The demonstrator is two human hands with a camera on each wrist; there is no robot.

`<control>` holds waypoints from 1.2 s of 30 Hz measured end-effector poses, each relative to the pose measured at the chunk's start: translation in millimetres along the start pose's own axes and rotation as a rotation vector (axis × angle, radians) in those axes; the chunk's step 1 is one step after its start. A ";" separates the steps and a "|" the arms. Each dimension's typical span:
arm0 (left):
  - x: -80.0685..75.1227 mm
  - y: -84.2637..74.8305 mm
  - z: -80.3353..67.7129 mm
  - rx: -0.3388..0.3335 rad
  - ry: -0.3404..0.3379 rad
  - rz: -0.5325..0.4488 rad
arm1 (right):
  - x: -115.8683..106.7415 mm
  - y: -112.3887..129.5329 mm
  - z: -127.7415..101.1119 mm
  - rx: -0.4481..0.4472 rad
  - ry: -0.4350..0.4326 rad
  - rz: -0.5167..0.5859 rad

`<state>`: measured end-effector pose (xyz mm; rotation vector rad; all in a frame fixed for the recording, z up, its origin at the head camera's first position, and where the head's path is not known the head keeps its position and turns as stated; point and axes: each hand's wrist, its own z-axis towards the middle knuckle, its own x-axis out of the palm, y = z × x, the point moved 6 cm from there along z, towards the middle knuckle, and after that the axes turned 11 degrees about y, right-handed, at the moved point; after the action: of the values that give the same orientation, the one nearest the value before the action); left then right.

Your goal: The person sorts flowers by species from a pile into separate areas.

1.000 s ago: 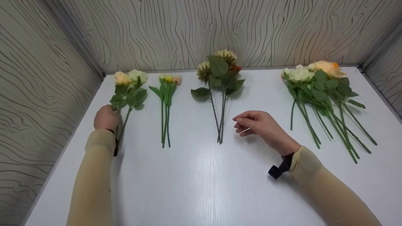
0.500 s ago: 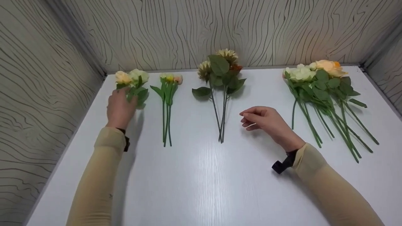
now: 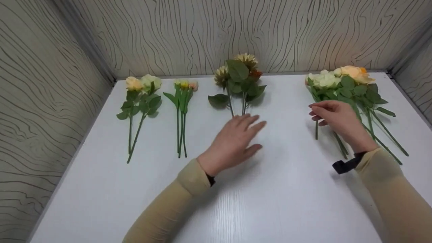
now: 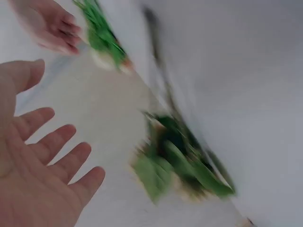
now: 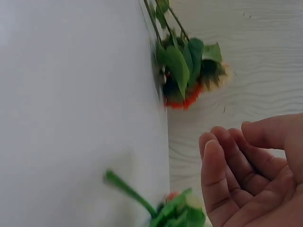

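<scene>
Four bunches of artificial flowers lie on a white table [image 3: 236, 202]. My left hand [image 3: 248, 130] hovers flat with fingers spread over the stems of the middle bunch [image 3: 238, 77], holding nothing; the blurred left wrist view shows its empty palm [image 4: 42, 161]. My right hand [image 3: 332, 116] is above the stems of the large right bunch [image 3: 347, 87] of cream and peach roses. Its fingers [image 5: 227, 161] are loosely curled and empty. Whether either hand touches the stems, I cannot tell.
A peach and cream rose bunch [image 3: 140, 98] lies far left, a slim bunch of buds [image 3: 182, 101] beside it. Patterned walls [image 3: 202, 30] close the table on three sides. The front half of the table is bare white surface.
My left hand has let go of the far-left bunch and swung right to the middle bunch. My right hand has moved right to the large bunch.
</scene>
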<state>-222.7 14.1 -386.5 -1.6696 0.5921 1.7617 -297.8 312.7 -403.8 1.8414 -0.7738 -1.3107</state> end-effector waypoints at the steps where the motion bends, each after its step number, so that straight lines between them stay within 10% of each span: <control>1: 1.4 -13.6 4.4 0.041 0.016 0.012 | -10.9 -5.9 -2.9 0.021 -0.026 -0.032; 7: 5.6 -69.1 20.5 0.190 0.040 0.075 | -70.9 -44.2 -20.4 0.110 -0.192 -0.348; 14: 13.8 -98.2 28.9 0.265 0.046 0.124 | -115.0 -87.1 -39.6 0.223 -0.279 -0.560; 25: 22.1 -94.0 30.5 0.264 0.072 0.122 | -116.4 -106.1 -48.7 0.212 -0.129 -0.579; 36: 18.6 -82.6 31.8 0.248 0.076 0.036 | -117.6 -100.3 -50.2 0.197 -0.200 -0.511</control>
<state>-186.5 96.7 -393.6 -1.5663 0.8438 1.5828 -279.3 473.6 -417.0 2.1807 -0.5644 -1.8153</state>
